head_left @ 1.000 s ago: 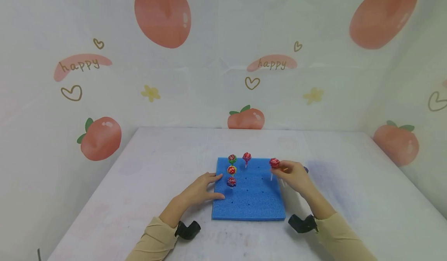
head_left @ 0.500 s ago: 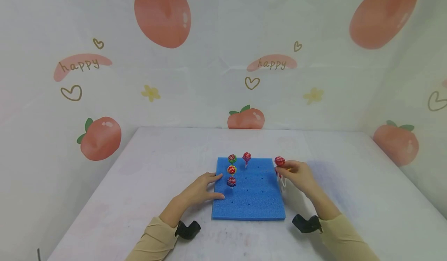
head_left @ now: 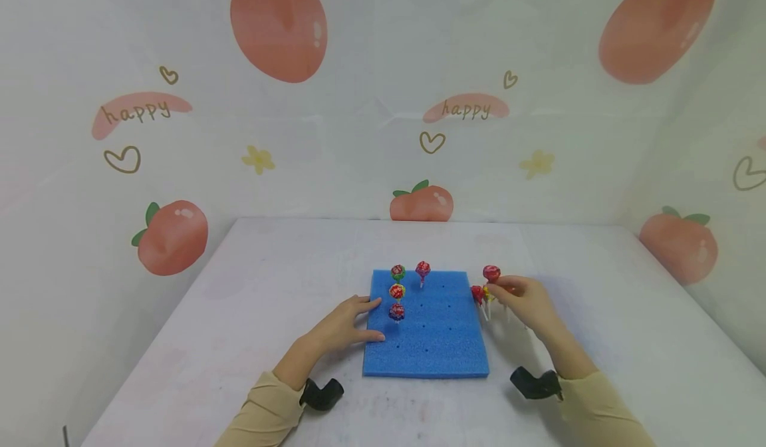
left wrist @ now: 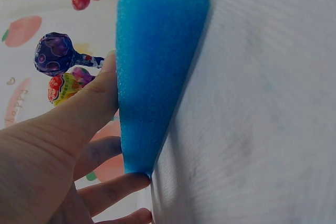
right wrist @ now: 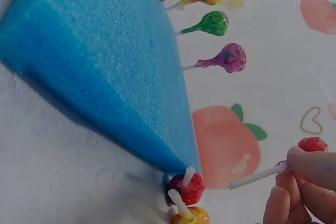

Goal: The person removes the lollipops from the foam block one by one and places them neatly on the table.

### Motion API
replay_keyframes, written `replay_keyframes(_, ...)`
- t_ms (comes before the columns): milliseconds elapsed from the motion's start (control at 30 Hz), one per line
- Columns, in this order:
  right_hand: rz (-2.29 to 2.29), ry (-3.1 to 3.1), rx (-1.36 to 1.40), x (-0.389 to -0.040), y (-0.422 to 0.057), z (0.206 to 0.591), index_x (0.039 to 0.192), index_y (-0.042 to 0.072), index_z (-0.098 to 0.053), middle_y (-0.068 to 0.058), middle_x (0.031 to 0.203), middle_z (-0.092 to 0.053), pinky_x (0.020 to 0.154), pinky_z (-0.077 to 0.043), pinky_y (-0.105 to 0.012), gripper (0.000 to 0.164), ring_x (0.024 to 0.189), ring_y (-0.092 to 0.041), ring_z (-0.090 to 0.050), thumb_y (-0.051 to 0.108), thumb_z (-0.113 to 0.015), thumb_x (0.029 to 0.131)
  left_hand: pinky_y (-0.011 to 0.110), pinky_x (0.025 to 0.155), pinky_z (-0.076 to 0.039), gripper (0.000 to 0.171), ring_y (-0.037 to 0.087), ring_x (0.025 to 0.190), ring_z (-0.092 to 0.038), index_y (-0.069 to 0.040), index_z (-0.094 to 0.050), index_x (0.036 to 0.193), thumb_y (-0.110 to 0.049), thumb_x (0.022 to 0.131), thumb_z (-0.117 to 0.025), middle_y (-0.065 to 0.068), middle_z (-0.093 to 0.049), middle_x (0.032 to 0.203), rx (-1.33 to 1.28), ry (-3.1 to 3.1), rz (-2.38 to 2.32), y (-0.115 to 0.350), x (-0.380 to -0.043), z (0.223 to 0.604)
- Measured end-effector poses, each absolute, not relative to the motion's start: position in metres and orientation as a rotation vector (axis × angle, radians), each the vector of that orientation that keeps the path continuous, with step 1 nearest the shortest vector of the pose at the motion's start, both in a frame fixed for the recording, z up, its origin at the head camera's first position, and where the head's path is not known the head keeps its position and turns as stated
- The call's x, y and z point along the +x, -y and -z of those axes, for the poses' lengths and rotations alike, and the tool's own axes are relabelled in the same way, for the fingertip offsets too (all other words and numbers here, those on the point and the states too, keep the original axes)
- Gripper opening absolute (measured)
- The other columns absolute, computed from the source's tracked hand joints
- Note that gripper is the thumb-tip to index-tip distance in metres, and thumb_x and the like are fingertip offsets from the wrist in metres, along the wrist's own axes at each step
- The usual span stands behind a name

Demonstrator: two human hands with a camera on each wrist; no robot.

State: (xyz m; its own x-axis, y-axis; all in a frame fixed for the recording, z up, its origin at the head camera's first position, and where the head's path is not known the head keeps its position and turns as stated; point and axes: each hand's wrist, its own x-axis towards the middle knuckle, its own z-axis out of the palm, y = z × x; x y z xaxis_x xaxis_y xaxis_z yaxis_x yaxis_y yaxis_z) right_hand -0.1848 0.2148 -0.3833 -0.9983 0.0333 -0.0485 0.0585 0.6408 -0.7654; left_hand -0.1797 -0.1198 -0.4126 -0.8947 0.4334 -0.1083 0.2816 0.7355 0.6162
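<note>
My right hand (head_left: 529, 304) pinches a red-wrapped lollipop (head_left: 491, 273) just under its candy head, off the right side of a blue foam board (head_left: 443, 357). In the right wrist view its white stick (right wrist: 257, 176) points toward the board. My left hand (head_left: 338, 327) rests against the board's left edge, thumb on the upper face and fingers spread along the side. Several lollipops stand upright in the board: a green one (right wrist: 212, 23), a yellow one (head_left: 397, 291), a dark blue one (left wrist: 54, 54) and a purple one (right wrist: 231, 58).
Beside the board's right edge a red lollipop (right wrist: 186, 188) and a yellow one (right wrist: 193, 216) lie on the white table (head_left: 287, 254). Small holes dot the board. A white cloth backdrop (head_left: 359, 134) with fruit prints hangs behind the table.
My right hand has moved right with the red lollipop, from over the board to beyond its edge. The lollipops lying there now show more. My left hand has stayed put.
</note>
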Motion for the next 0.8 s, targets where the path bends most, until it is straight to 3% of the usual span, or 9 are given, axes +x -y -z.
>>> replay_keyframes(200, 1.277, -2.829, 0.115, -0.184, -0.22, 0.381, 0.119, -0.004, -0.058, -0.023, 0.111, -0.065, 0.084, -0.052, -0.041, 0.046, 0.094, -0.027, -0.061, 0.035, -0.056, 0.093, 0.058, 0.11, -0.028, 0.074, 0.043, 0.139, -0.027, -0.01, -0.042, 0.141, -0.04, 0.08, -0.071, 0.018, -0.038, 0.147, 0.572, -2.692, -0.907, 0.12, -0.179, 0.413)
replay_keyframes(400, 1.258, -2.852, 0.12, -0.184, -0.228, 0.382, 0.121, -0.004, -0.057, -0.026, 0.122, -0.059, 0.09, -0.052, -0.046, 0.047, 0.105, -0.036, -0.058, 0.034, -0.053, 0.095, 0.058, 0.11, -0.028, 0.073, 0.043, 0.139, -0.027, -0.009, -0.043, 0.14, -0.039, 0.08, -0.071, 0.018, -0.039, 0.147, 0.58, -2.695, -0.912, 0.12, -0.179, 0.413)
replay_keyframes(633, 1.197, -2.886, 0.152, -0.186, -0.238, 0.382, 0.12, -0.005, -0.057, -0.027, 0.119, -0.06, 0.083, -0.054, -0.041, 0.048, 0.096, -0.032, -0.062, 0.035, -0.051, 0.095, 0.058, 0.11, -0.028, 0.073, 0.043, 0.139, -0.027, -0.009, -0.043, 0.14, -0.039, 0.08, -0.071, 0.019, -0.039, 0.146, 0.585, -2.695, -0.918, 0.121, -0.178, 0.412)
replay_keyframes(800, 1.191, -2.882, 0.178, -0.186, -0.243, 0.381, 0.122, -0.006, -0.055, -0.029, 0.122, -0.056, 0.086, -0.052, -0.045, 0.049, 0.095, -0.032, -0.063, 0.035, -0.05, 0.096, 0.058, 0.11, -0.028, 0.073, 0.043, 0.139, -0.027, -0.009, -0.043, 0.14, -0.039, 0.08, -0.071, 0.019, -0.038, 0.147, 0.574, -2.695, -0.916, 0.12, -0.178, 0.412)
